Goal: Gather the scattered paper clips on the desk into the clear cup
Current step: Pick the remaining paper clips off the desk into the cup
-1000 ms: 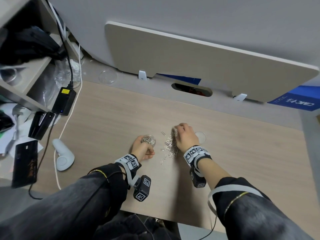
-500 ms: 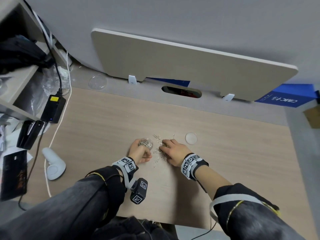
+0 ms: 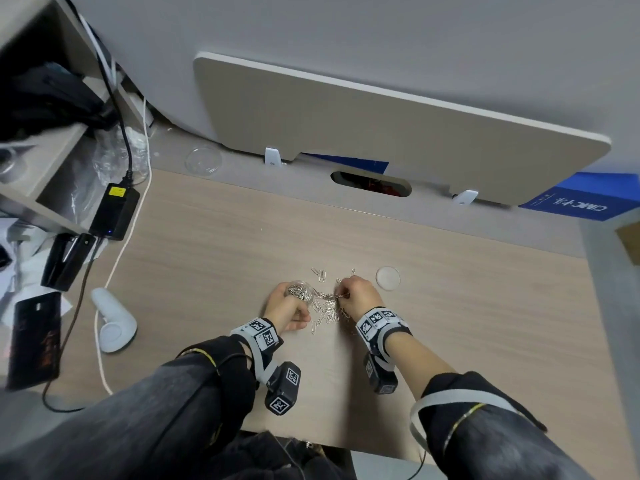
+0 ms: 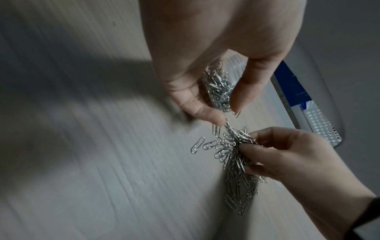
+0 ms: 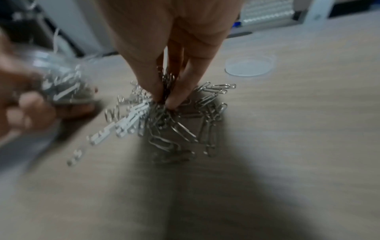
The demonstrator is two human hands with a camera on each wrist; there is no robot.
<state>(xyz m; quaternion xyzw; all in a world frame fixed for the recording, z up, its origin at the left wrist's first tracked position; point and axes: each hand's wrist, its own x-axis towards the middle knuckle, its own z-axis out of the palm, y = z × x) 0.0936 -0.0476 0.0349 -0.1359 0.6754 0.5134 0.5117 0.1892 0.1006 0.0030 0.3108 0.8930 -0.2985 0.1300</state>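
Note:
My left hand (image 3: 291,303) grips the small clear cup (image 3: 300,292), which is tilted and holds several silver paper clips (image 4: 218,87). Just right of the cup a heap of loose paper clips (image 3: 327,308) lies on the wooden desk (image 3: 207,271). My right hand (image 3: 341,293) is on the heap, its fingertips (image 5: 174,102) pinching a bunch of clips close to the cup's mouth. In the right wrist view the cup (image 5: 59,81) is blurred at the left. A few single clips (image 3: 320,273) lie just beyond the heap.
A round clear lid (image 3: 388,278) lies right of my right hand. At the desk's left are a white controller (image 3: 114,320), a black power adapter (image 3: 116,211) with cables, and a black box (image 3: 34,341). A second clear lid (image 3: 203,162) sits at the back left.
My right hand has drawn the clips toward the cup and its fingers now curl round a bunch. The left hand still holds the cup in the same spot.

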